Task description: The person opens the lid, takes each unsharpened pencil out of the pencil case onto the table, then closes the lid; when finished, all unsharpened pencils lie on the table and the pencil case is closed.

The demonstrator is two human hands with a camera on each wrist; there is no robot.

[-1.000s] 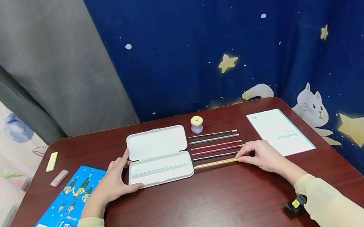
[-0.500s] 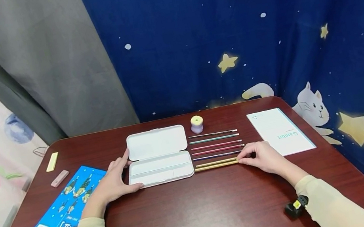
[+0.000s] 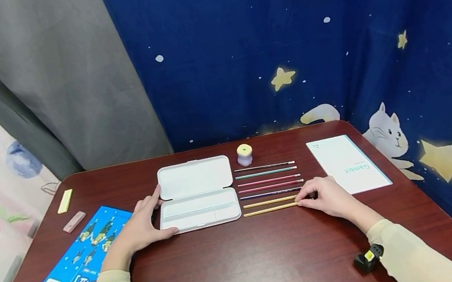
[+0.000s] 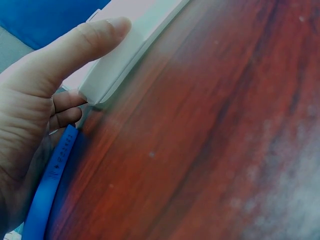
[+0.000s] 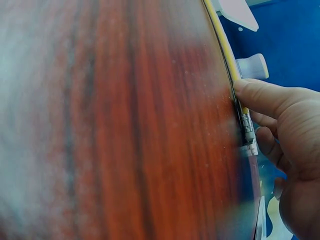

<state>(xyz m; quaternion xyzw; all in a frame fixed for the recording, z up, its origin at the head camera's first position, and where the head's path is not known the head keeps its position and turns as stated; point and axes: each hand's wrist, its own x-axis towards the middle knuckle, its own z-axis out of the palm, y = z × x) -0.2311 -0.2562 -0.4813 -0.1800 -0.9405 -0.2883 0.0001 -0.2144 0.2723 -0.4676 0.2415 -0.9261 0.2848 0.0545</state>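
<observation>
My left hand (image 3: pixel 143 223) holds the left end of an open white pencil case (image 3: pixel 200 219). In the left wrist view its thumb (image 4: pixel 107 37) lies over the case, with the other fingers beside and beneath the corner. My right hand (image 3: pixel 322 194) pinches the right end of a yellow pencil (image 3: pixel 269 210) between thumb and fingers, and the right wrist view shows the thumb close to the metal ferrule (image 5: pixel 247 125). A second yellow pencil (image 3: pixel 265 202) lies just behind it, roughly parallel. Farther back, several dark, green and red pencils (image 3: pixel 267 186) lie in a row right of the case.
A yellow-and-lilac pot-shaped item (image 3: pixel 244 156) stands behind the pencils. At right lies a white booklet (image 3: pixel 351 165); at left, a blue booklet (image 3: pixel 80 265), a pink eraser-like block (image 3: pixel 74 222) and a pale yellow strip (image 3: pixel 64 201). Curtains hang beyond the table (image 3: pixel 247 267).
The two yellow pencils, side by side earlier, now lie apart, the nearer one shifted toward me by my right hand. My left hand and the case stay in place.
</observation>
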